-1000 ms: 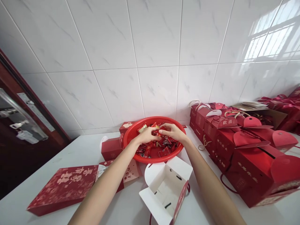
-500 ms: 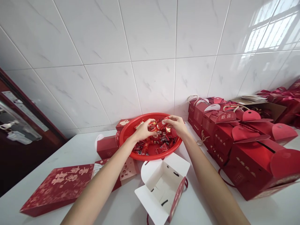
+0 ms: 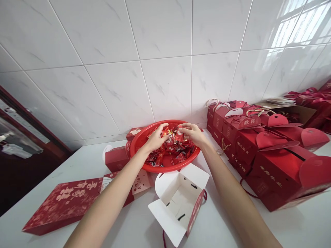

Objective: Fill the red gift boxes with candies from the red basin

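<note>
My left hand [image 3: 156,139] reaches over the left side of a red plastic basket [image 3: 137,161], thumb and forefinger apart, with no sweet visible between them. Below it lie wrapped candies [image 3: 169,150] in red, gold and dark wrappers. On the basket's right side, my right hand [image 3: 194,134] has its fingers closed on a red candy packet [image 3: 179,135] with a pale round mark. In front of the basket stands an open gift box [image 3: 178,199], white inside, its flaps spread and its inside showing no candy.
Several closed red gift boxes [image 3: 240,148] with rope handles line the right side against the tiled wall [image 3: 168,93]. A flat red box [image 3: 64,203] lies at the left, near a smaller red box [image 3: 117,159]. A cardboard carton [image 3: 305,114] stands at the far right.
My left hand's thumb and forefinger have spread apart. My right hand stays over the basket's right side, with the red packet at its fingertips. The view has tilted down slightly.
</note>
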A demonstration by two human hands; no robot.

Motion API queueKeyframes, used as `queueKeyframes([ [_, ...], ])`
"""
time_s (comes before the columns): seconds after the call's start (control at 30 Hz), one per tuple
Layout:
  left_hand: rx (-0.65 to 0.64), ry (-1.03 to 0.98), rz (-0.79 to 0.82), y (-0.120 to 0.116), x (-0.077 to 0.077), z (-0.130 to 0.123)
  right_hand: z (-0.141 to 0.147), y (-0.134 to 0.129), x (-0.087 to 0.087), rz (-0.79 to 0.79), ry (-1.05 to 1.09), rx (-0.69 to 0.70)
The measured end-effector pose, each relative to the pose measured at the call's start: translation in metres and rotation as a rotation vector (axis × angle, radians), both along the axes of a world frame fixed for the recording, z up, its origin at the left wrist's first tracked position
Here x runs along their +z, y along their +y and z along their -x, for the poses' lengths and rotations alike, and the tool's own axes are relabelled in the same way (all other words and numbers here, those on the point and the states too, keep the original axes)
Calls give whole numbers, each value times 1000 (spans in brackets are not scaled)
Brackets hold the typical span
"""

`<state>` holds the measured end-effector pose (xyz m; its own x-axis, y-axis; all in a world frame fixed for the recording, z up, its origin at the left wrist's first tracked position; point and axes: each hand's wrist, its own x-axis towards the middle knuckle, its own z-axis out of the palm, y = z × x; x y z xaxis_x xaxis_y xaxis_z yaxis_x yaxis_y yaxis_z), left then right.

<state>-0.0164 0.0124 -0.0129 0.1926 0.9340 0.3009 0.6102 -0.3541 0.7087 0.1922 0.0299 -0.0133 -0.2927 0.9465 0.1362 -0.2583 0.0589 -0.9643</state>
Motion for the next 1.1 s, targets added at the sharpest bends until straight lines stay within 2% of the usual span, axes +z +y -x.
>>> queueKeyframes([
  [0.2,33,-49,-105,3,-2,0,1,0,-4,-98,-179,19],
  [0.43,3,-21,-64,2,-4,2,0,2,-5,-151,-228,89],
  [0.67,29,-13,-70,1,-4,1,1,1,-4,-135,-253,51],
  [0.77,34,-47,-89,-1,-2,-1,1,0,-2,-100,-243,76],
  [0.93,-2,-119,-119,-5,2,-4,1,-3,0,-108,-276,167],
  [1.1,-65,-202,-64,-5,1,-5,0,-2,-1,-91,-217,171],
])
